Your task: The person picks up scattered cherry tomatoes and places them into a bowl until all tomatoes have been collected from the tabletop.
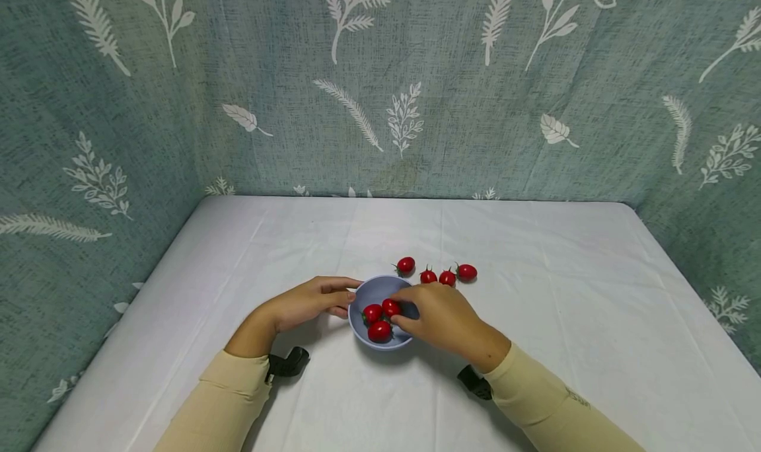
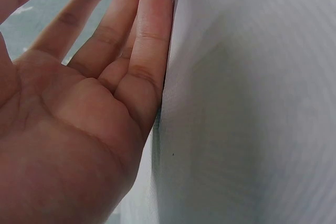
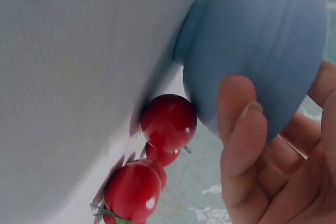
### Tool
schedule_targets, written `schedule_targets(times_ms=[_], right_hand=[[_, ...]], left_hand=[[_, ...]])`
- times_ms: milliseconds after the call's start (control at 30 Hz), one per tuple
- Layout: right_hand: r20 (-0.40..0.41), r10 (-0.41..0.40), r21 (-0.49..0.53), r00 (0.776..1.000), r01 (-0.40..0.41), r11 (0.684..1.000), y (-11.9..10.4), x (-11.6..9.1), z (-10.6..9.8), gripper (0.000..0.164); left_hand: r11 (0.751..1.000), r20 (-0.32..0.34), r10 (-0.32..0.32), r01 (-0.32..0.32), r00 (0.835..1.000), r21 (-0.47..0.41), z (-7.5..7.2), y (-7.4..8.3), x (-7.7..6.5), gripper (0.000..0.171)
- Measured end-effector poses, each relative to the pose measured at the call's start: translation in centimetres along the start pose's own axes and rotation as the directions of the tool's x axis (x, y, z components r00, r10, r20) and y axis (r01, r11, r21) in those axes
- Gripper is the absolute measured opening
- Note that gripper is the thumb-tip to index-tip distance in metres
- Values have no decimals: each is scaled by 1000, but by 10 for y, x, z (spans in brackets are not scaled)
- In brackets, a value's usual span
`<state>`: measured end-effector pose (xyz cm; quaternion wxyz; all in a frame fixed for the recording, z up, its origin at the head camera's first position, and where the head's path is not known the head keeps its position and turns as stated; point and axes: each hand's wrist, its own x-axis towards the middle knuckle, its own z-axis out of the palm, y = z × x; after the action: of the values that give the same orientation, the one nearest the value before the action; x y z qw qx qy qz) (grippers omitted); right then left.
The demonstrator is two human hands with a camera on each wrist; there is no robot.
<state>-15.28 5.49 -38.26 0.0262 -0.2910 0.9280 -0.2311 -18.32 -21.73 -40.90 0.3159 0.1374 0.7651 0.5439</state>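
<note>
A blue-grey bowl (image 1: 380,288) stands on the white cloth, with three red cherry tomatoes in it. My right hand (image 1: 442,316) reaches over its right rim, thumb and forefinger pinching one cherry tomato (image 1: 391,307) inside. In the right wrist view, the other fingers lie along the outside of the bowl (image 3: 257,40), and the wall hides the pinched tomato. At the left side, my left hand (image 1: 312,302) touches the bowl with nearly straight fingers; its palm holds nothing in the left wrist view. Two further tomatoes, one left (image 1: 372,314) and one front (image 1: 379,331), rest in the bowl.
Several cherry tomatoes (image 1: 466,272) with green stems lie in a loose row just behind the bowl and to its right. One tomato (image 3: 168,123) sits close by the bowl's wall. A leaf-patterned green curtain (image 1: 380,141) borders the table's back and sides.
</note>
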Motion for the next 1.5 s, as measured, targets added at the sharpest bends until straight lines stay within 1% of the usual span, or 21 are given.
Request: schedule_targets(times_ms=[100,233,433,567,667,800,1000,1167,1233,1333,1500], right_hand=[[-58,0,30,998,2,1000,2,-5,-5,33],[-137,-4,50,991,11,999,5,-12,-15,30],[-240,-34,66,970,51,996,12,-18,-28,28],[-282,-42,70,959,65,995,21,-18,-34,25],[-282,-10,101,959,40,994,29,-18,-40,24],[-269,48,116,962,-17,993,42,-18,-45,26],[-229,137,124,964,-110,986,64,-15,-44,29],[-197,190,101,962,-173,980,79,-12,-42,30],[-191,199,97,961,-183,978,85,-11,-42,31],[-176,215,121,960,-196,973,92,-10,-41,31],[-134,253,152,958,-232,961,103,-10,-41,31]], left_hand=[[1000,0,-1,1,1000,5,0,0,1,54],[1000,-1,7,-7,1000,14,0,-1,3,53],[1000,-3,7,-7,1000,17,0,-2,2,53],[1000,-1,14,-14,1000,16,0,-3,2,53],[1000,-1,18,-18,1000,20,1,-3,2,53],[1000,1,20,-20,1000,20,0,-4,2,53],[1000,5,17,-17,1000,13,0,-4,3,53],[1000,2,15,-15,1000,16,0,-4,3,53],[1000,0,15,-15,1000,18,0,-4,2,52],[1000,1,19,-19,1000,18,1,-3,2,52],[1000,2,16,-16,1000,14,1,-2,2,53]])
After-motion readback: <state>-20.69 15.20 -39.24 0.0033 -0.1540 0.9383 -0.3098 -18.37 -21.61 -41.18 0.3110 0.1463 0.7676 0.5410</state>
